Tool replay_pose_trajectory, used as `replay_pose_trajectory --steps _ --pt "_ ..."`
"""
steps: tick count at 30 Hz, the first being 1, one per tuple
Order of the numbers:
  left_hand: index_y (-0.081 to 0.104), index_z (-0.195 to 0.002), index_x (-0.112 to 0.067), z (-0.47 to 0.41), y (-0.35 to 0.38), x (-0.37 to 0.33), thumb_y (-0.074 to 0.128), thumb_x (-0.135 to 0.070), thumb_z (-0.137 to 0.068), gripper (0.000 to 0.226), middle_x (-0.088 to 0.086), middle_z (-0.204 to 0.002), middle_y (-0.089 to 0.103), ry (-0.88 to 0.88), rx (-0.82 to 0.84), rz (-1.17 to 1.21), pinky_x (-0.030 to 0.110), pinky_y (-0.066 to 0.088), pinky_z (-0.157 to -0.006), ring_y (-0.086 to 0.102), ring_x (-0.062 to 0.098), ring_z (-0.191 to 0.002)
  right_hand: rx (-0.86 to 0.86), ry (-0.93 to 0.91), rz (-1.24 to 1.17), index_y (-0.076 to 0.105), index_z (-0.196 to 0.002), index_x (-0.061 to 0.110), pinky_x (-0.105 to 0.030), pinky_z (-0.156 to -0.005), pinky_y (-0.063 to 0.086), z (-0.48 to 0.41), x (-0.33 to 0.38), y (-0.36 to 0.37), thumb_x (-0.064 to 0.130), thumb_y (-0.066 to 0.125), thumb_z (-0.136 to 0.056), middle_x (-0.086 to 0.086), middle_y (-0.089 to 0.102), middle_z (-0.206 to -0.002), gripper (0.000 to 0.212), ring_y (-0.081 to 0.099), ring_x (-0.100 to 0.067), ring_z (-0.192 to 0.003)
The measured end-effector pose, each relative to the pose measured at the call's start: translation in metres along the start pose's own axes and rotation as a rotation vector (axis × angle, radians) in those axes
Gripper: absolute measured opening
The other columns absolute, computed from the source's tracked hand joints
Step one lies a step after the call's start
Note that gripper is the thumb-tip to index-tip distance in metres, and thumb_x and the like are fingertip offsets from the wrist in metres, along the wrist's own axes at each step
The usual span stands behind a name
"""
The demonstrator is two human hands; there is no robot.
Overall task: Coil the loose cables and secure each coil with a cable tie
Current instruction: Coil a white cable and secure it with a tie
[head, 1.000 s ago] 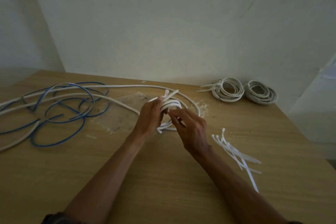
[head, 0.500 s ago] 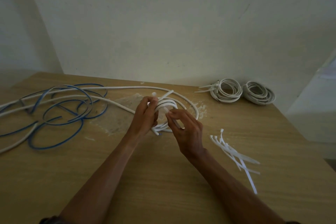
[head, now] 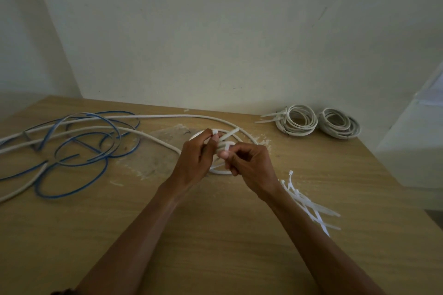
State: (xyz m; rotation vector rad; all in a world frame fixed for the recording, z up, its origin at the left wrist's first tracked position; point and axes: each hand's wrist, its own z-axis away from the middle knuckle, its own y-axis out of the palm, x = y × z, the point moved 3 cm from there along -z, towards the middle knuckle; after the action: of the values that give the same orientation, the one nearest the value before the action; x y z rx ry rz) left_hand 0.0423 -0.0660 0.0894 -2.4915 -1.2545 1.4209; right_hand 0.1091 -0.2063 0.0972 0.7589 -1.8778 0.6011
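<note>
on table (head: 211,242), left hand (head: 194,163), right hand (head: 252,170) gripping white coil (head: 220,171)

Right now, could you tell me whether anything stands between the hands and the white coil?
Nothing visible does: the left hand and the right hand both grip the white coil directly, above the table.

Wooden table (head: 215,242), whitish scuffed patch (head: 153,151) mid-surface; pale wall (head: 215,31) behind; white ledge (head: 417,141) right.
</note>
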Motion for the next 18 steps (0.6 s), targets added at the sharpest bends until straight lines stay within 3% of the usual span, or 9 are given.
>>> replay_pose_trajectory --steps 3,6,10,12,14,16,18 --pt "0.064 -0.102 -0.012 0.002 0.005 0.003 0.044 -0.023 -0.109 0.023 -0.012 -0.078 0.061 0.003 0.043 -0.020 0.013 0.040 -0.060 0.060 0.000 -0.067 -0.006 0.035 0.030 0.074 -0.083 0.005 -0.020 -0.049 0.042 0.000 0.002 -0.001 0.027 0.070 -0.087 0.001 0.063 -0.061 0.023 0.050 -0.010 -0.051" --pt "0.066 -0.109 -0.011 0.002 0.005 0.004 0.046 -0.025 -0.109 0.024 -0.015 -0.083 0.064 0.003 0.042 0.015 0.012 0.045 -0.062 0.063 -0.004 -0.070 -0.035 0.022 0.049 0.077 -0.085 0.012 -0.020 -0.051 0.037 -0.001 0.004 -0.003 0.029 0.066 -0.093 0.005 0.059 -0.059 0.022 0.044 -0.008 -0.052" --pt "0.065 -0.103 -0.009 0.005 0.006 0.002 0.045 -0.026 -0.108 0.027 -0.008 -0.077 0.066 0.046 0.054 -0.038 0.019 0.045 -0.055 0.063 0.009 -0.065 0.012 0.154 0.107 0.077 -0.084 0.009 -0.021 -0.050 0.037 0.000 -0.002 -0.003 0.031 0.065 -0.094 0.005 0.061 -0.059 0.027 0.043 -0.010 -0.052" --pt "0.065 -0.104 -0.011 0.006 0.008 0.003 0.045 -0.027 -0.109 0.026 -0.005 -0.081 0.069 0.040 0.051 -0.041 0.025 0.050 -0.057 0.067 0.010 -0.070 -0.024 0.132 0.120 0.076 -0.086 0.010 -0.018 -0.053 0.040 0.000 0.001 -0.004 0.027 0.064 -0.096 0.009 0.063 -0.060 0.023 0.049 -0.005 -0.053" --pt "0.066 -0.104 -0.012 0.003 0.007 0.006 0.046 -0.027 -0.109 0.026 -0.007 -0.084 0.069 0.000 0.022 -0.007 0.024 0.051 -0.058 0.068 0.006 -0.073 -0.088 0.053 0.100 0.075 -0.096 0.009 -0.020 -0.057 0.048 -0.002 0.005 -0.008 0.022 0.065 -0.097 0.005 0.069 -0.070 0.017 0.061 -0.007 -0.061" --pt "0.067 -0.100 -0.011 0.001 0.003 0.008 0.046 -0.025 -0.109 0.027 -0.012 -0.070 0.062 -0.067 -0.039 0.051 0.018 0.042 -0.054 0.060 0.003 -0.059 -0.142 0.014 0.049 0.068 -0.111 0.007 -0.030 -0.066 0.059 -0.003 0.005 -0.014 0.012 0.066 -0.096 -0.008 0.075 -0.084 0.016 0.073 -0.020 -0.074" --pt "0.067 -0.097 -0.009 0.002 -0.002 0.012 0.045 -0.028 -0.109 0.032 -0.011 -0.058 0.049 -0.139 -0.068 0.151 0.023 0.035 -0.048 0.045 0.006 -0.047 -0.198 0.049 -0.022 0.063 -0.110 0.003 -0.035 -0.073 0.062 -0.003 0.000 -0.016 0.005 0.068 -0.094 -0.018 0.075 -0.087 0.018 0.076 -0.031 -0.081"
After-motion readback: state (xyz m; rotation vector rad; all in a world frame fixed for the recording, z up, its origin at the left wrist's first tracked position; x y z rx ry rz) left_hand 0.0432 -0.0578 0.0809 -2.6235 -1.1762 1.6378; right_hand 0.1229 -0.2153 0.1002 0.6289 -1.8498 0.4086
